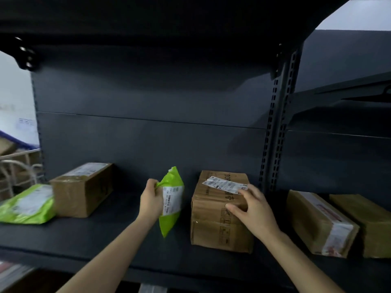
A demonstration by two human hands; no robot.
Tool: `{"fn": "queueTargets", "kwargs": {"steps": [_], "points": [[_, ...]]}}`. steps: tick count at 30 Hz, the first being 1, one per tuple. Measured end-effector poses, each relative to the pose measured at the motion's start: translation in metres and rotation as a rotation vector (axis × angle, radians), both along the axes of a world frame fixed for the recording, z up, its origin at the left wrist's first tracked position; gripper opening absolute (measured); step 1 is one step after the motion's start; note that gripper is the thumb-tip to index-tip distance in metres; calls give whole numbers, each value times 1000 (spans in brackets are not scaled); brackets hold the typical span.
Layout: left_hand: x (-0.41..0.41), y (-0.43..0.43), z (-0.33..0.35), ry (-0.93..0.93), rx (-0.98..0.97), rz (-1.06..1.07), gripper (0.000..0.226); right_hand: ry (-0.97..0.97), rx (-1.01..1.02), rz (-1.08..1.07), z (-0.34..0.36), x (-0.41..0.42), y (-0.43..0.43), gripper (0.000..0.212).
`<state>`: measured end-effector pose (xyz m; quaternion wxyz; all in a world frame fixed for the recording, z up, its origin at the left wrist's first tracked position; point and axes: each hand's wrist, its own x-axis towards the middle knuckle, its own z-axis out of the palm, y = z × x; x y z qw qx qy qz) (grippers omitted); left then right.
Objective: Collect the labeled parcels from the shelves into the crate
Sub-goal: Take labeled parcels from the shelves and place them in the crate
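Both forearms (pixel 110 252) are bare to the frame's edge, ending in a bare left hand (pixel 151 200) and right hand (pixel 252 210).

Green lbl'd mailer (pixel 169 218) upright, L of lbl'd cardboard box (pixel 211 218) on shelf (pixel 105 235).

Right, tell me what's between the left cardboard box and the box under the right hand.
Head view: the left hand, gripping a green labeled bag, stands between the left cardboard box and the middle box the right hand holds. Otherwise only bare shelf.
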<state>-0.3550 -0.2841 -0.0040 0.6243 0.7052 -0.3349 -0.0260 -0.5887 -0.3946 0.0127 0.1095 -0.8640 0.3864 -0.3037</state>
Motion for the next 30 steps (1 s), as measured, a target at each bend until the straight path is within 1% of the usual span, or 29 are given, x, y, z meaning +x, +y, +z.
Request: {"fn": "queueTargets", "kwargs": {"steps": [3, 6, 9, 13, 15, 17, 19, 22, 24, 25, 27, 30], "points": [[8, 19, -1, 171, -136, 2, 14, 75, -173, 59, 9, 21, 22, 61], [14, 39, -2, 298, -221, -15, 20, 118, -280, 142, 12, 46, 42, 56], [22, 58, -2, 392, -277, -37, 19, 122, -286, 194, 14, 65, 55, 57], [34, 74, -10, 479, -307, 39, 19, 221, -294, 166, 11, 76, 60, 58], [39, 77, -18, 559, -320, 46, 18, 274, -289, 150, 6, 75, 61, 55], [43, 78, -29, 623, -305, 35, 16, 286, -291, 156, -1, 72, 61, 51], [48, 79, -39, 632, -251, 52, 9, 245, -322, 190, -8, 72, 59, 47], [55, 84, -50, 581, -144, 69, 22, 152, -375, 240, -16, 76, 58, 44], [58, 88, -51, 513, -36, 70, 25, 91, -438, 273, -21, 82, 57, 47], [59, 89, -51, 477, 28, 70, 23, 78, -462, 280, -22, 85, 57, 48], [62, 90, -52, 437, 97, 71, 17, 71, -498, 299, -22, 94, 59, 48], [73, 92, -53, 431, 108, 108, 9, 57, -490, 334, -23, 109, 60, 45]]}}
